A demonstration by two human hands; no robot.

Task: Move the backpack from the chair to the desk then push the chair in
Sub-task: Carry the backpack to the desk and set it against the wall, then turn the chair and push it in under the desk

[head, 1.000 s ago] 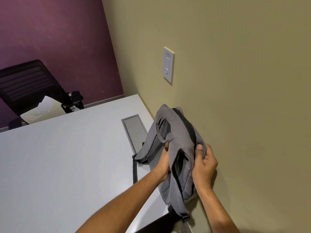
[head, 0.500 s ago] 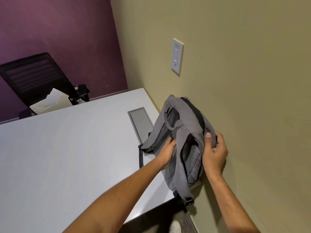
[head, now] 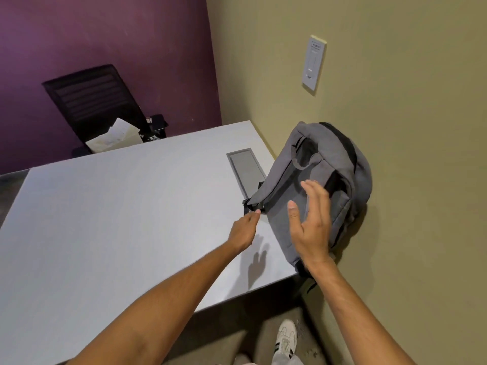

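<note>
A grey backpack with black trim rests on the right end of the pale grey desk, leaning against the olive wall. My right hand hovers just in front of it, fingers spread, holding nothing. Lower and to the left, my left hand is above the desk beside the pack's black strap buckle, fingers loosely curled with nothing in them. A black mesh-backed chair stands beyond the far side of the desk by the purple wall.
A grey cable-hatch panel is set into the desk left of the backpack. A cream bag with papers sits by the far chair. A wall switch plate is above the pack. My white shoe stands on the carpet below.
Both hands have let go of the backpack and drawn back toward me. The pack now stands by itself against the wall. The view has pulled back and tilted down.
</note>
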